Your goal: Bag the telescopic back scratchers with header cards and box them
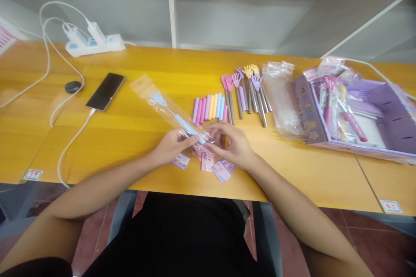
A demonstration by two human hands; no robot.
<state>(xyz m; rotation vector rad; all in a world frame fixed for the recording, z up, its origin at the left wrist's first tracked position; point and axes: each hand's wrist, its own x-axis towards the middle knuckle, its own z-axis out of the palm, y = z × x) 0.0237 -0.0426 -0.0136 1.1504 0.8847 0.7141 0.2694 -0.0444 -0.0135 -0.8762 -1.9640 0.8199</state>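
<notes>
Near the centre of the frame, just below the middle, both hands met over a yellow wooden table (130, 130). The left hand (172, 146) was closed around the lower end of a clear plastic sleeve (169, 110), which ran up and to the left from the fingers and lay slanted on the tabletop. Inside the sleeve sat a blue back scratcher (177, 117), its small hand-shaped head toward the upper left and its pale blue handle reaching down into the grip. The right hand (232, 143) pinched the same lower end of the sleeve from the right side, thumb and fingers curled together against it. Under and just below the hands lay several small printed cards (221, 170) in pink and purple, some touching each other. Above the hands, at centre frame, a row of pastel handles (209, 107) lay side by side, and just right of them a bunch of scratchers with metal shafts (248, 93) fanned out. Further right lay a heap of empty clear bags (281, 95) and, at the right edge, a purple box (373, 112) holding bagged scratchers. In the upper left were a dark phone (105, 91) on a white cable and a white power strip (94, 43).
</notes>
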